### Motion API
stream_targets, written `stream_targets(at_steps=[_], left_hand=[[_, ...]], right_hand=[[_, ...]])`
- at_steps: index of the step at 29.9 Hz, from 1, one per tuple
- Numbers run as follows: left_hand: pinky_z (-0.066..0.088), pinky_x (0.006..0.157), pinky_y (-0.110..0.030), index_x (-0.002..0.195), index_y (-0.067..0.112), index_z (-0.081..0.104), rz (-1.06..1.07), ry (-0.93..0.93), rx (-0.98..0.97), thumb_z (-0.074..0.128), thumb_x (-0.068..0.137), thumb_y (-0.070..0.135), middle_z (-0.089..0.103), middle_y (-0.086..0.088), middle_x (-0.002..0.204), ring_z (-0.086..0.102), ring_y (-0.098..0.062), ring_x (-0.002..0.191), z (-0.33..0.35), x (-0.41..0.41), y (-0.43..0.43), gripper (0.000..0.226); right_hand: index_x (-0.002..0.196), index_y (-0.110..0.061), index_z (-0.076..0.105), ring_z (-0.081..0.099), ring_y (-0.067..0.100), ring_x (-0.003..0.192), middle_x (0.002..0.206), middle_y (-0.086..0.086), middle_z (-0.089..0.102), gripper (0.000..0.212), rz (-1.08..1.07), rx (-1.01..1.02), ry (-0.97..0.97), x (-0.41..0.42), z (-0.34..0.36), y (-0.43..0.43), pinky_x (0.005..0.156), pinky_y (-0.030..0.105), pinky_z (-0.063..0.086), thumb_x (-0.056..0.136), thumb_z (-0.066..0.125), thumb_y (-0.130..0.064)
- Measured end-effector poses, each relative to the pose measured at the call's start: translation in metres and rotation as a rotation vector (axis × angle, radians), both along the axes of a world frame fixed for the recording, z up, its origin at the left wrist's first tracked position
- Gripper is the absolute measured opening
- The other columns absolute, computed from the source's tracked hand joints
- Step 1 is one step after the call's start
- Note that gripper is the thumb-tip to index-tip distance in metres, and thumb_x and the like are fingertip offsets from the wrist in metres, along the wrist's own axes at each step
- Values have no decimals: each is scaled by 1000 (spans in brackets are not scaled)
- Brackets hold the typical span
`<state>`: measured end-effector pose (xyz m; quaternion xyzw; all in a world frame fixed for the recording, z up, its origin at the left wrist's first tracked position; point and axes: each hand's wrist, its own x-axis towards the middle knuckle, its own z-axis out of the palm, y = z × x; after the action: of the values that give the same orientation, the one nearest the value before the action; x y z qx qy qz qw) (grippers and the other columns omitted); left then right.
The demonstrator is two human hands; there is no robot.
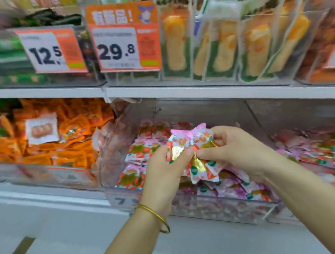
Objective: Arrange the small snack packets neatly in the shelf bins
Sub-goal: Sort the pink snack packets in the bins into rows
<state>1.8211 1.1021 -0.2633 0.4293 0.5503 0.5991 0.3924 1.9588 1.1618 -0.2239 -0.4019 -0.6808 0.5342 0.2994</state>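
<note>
Both hands hold one bunch of small pink, white and gold snack packets (192,143) above a clear plastic bin (219,209) on the lower shelf. My left hand (161,167) grips the bunch from the left, thumb on top; a gold bangle circles that wrist. From the right, my right hand (236,147) pinches the same bunch with curled fingers. Beneath the hands, the bin is filled with several loose packets (136,155) of the same kind.
Left of it, a bin holds orange packets (67,142) with one white sausage packet (42,130) on top. Another bin of pink packets (325,152) lies to the right. The upper shelf carries price tags 12.5 (50,52) and 29.8 (124,48) and upright packs (224,42).
</note>
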Motion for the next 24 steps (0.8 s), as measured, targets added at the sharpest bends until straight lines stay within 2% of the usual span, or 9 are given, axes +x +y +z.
stream_targets(at_steps=[3, 7, 11, 14, 16, 18, 20, 21, 24], left_hand=[[46, 88, -61, 100, 10, 62, 94, -34, -62, 59, 68, 44, 66, -14, 97, 62, -32, 93, -10, -29, 5, 47], [48, 72, -67, 92, -6, 52, 170, 59, -137, 50, 61, 26, 58, -20, 80, 56, -33, 70, -24, -69, 32, 45], [51, 77, -47, 91, -4, 53, 250, 408, -157, 51, 84, 6, 59, -26, 87, 59, -40, 83, -5, -80, 70, 13], [38, 94, -41, 120, -13, 41, 293, 667, -269, 42, 90, 1, 46, -32, 124, 47, -42, 116, 7, -77, 106, 33], [38, 93, -42, 124, -12, 40, 263, 973, -291, 34, 87, 0, 42, -31, 127, 43, -41, 117, -2, -78, 120, 40], [41, 89, -43, 116, -7, 51, 213, 1214, -279, 27, 72, -4, 46, -28, 121, 45, -43, 112, -9, -78, 117, 50], [36, 96, -41, 119, 4, 53, 112, 1467, -317, 34, 77, -1, 43, -18, 129, 38, -38, 120, -11, -76, 110, 46], [33, 98, -40, 121, 7, 52, 49, 1481, -370, 40, 83, 2, 43, -14, 132, 36, -34, 123, -10, -76, 107, 40], [34, 100, -40, 126, 7, 46, -102, 1454, -456, 41, 90, 8, 42, -13, 134, 34, -32, 127, -17, -82, 109, 36]], right_hand=[[96, -3, 61, 62, 26, 66, 78, 12, 66, 11, -64, -203, 73, -24, -7, 10, 64, 43, 55, 85, 63, -4], [99, -1, 53, 62, 29, 68, 87, 20, 58, 7, -212, -380, 225, -42, -4, 33, 49, 39, 58, 92, 53, -1], [97, 7, 51, 60, 40, 92, 105, 25, 52, 9, -311, -356, 222, -58, -4, 56, 51, 40, 58, 90, 54, 4], [80, -5, 51, 61, 36, 81, 87, 18, 56, 14, -400, -307, 243, -67, -3, 75, 74, 50, 55, 90, 54, 5], [79, -4, 53, 62, 40, 85, 87, 24, 59, 16, -425, -244, 155, -70, -7, 88, 86, 54, 51, 93, 49, 5], [78, -1, 53, 63, 41, 82, 82, 26, 60, 18, -434, -220, 100, -69, -11, 97, 86, 53, 52, 93, 46, 6], [83, 1, 52, 63, 37, 70, 74, 20, 58, 11, -460, -229, 103, -68, -15, 102, 82, 52, 54, 92, 49, 6], [91, 2, 52, 64, 37, 72, 75, 19, 58, 3, -471, -226, 82, -70, -16, 104, 82, 52, 54, 92, 50, 4], [116, 1, 52, 64, 37, 94, 101, 19, 63, 28, -479, -179, -58, -77, -24, 111, 87, 49, 53, 89, 57, -3]])
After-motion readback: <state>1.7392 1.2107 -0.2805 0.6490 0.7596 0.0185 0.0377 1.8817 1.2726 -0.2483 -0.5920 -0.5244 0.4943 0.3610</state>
